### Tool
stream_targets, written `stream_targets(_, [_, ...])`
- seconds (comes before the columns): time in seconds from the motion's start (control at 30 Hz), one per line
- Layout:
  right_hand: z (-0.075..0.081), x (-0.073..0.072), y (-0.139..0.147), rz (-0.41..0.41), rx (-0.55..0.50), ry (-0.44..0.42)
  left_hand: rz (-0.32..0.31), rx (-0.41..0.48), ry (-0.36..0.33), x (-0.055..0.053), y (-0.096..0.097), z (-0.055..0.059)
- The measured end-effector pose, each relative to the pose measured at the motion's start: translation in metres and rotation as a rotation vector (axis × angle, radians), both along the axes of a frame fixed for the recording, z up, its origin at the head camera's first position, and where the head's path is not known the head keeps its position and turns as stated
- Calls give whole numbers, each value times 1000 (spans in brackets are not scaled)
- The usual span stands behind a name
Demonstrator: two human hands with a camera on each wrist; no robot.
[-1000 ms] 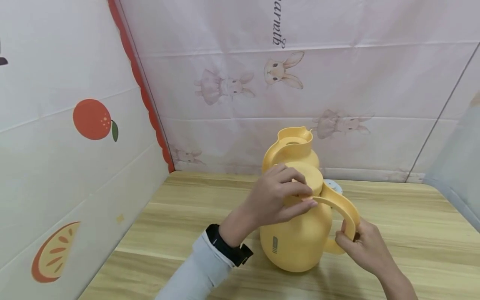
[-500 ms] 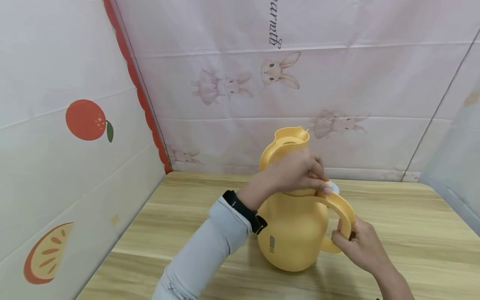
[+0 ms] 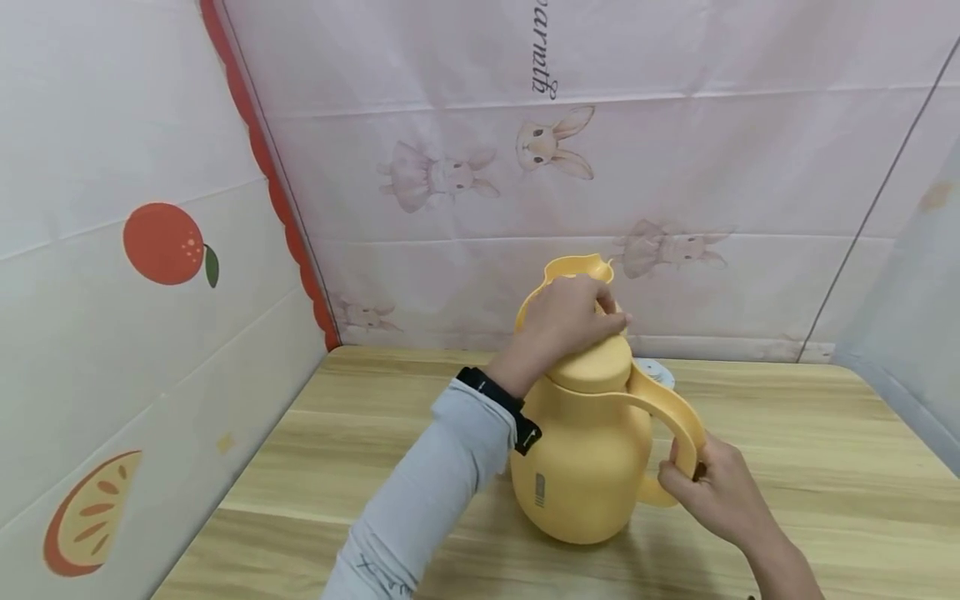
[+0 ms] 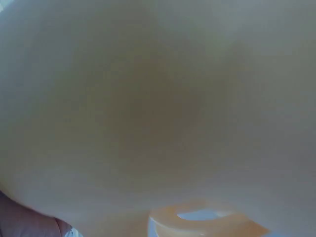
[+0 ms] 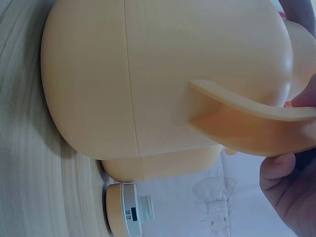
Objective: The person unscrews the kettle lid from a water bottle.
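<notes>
A yellow vacuum jug (image 3: pixel 585 475) stands upright on the wooden table. My right hand (image 3: pixel 716 487) holds its curved handle (image 3: pixel 678 412), with the fingers wrapped around the lower part of the loop. Over the jug's top, my left hand (image 3: pixel 570 317) grips the far edge of the round yellow lid (image 3: pixel 592 367), its thumb toward the right. Its other fingertips are hidden behind the lid. The right wrist view shows the jug body (image 5: pixel 163 79) from the side, the handle and my right thumb. Blurred pale yellow fills most of the left wrist view.
A second yellow jug (image 3: pixel 596 267) with an uncovered, spouted mouth stands close behind the first. Beside it on the table lies a stopper (image 5: pixel 126 212) with a white threaded end and a yellow base. A printed rabbit backdrop (image 3: pixel 450 275) rises along the table's back edge.
My left hand shifted from the lid's near side across its top to the far edge, turning as it went. The right hand stays on the handle, and the jug remains in place.
</notes>
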State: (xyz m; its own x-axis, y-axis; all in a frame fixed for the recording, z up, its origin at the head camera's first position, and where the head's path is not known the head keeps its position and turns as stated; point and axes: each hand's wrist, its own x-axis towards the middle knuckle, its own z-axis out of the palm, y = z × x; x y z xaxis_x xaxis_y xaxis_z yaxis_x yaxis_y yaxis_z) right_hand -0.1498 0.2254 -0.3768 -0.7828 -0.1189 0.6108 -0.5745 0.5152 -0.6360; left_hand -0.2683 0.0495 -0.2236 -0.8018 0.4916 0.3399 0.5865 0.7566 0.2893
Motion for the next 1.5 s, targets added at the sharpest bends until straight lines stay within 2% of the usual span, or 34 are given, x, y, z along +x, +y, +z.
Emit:
stream_targets(0.1, [1,0,-1,1,4,9,34,48,-41,-4,-6,-2])
stream_targets(0.3, [2,0,-1,0,5,17,63,169,-137,-10,-19,-8])
stream_targets(0.4, [1,0,-1,-2,6,21,85,220,-163,-9,-24,-11])
stream_targets(0.57, [-1,-1,-1,-8,6,37,113,250,-160,-6,-29,-15])
stream_targets(0.7, [-2,-1,-1,-1,4,38,88,298,-177,-5,-35,-18])
stream_targets(0.83, [-1,-2,-1,0,-1,33,-23,405,-188,-9,-48,-26])
stream_targets(0.93, [-1,-2,-1,-3,-4,34,-118,517,-162,-13,-56,-36])
stream_targets(1.0, [-1,-2,0,-6,-4,36,-154,601,-124,-13,-60,-45])
stream_targets(1.1, [-1,-2,-1,-7,-8,31,-170,723,-59,-10,-66,-59])
stream_targets(1.2, [0,-1,-2,-12,-8,27,-193,807,4,-5,-72,-72])
stream_targets(1.37, [0,-1,-2,-23,-9,21,-221,833,82,7,-81,-82])
stream_targets(1.5, [0,0,-3,-32,-10,15,-211,810,118,19,-86,-81])
